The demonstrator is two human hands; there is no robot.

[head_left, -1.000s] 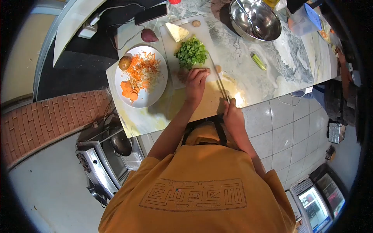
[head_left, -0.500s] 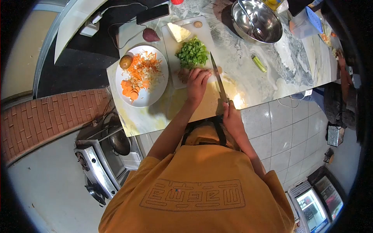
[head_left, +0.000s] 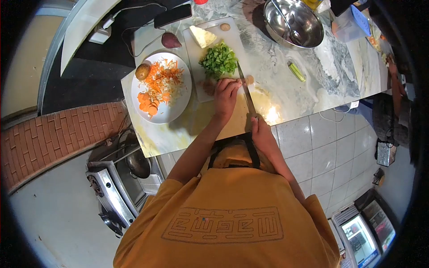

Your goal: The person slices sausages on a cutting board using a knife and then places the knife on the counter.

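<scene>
Knife (head_left: 246, 90) runs approx. 5 to 11 o'clock by 3-o'clock edge of cutting bd (head_left: 232, 38), near end wrapped in R hand (head_left: 262, 133), L hand (head_left: 227, 99) beside its middle at approx. 8, fingers bent, hold unclear, chopped greens (head_left: 219, 61) beyond at 12.

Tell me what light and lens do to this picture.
Head view: the outer scene looks curved and the corners go black; head view: glare whitens the counter right of the knife; head view: a dark shadow lies left of the steel bowl.
</scene>
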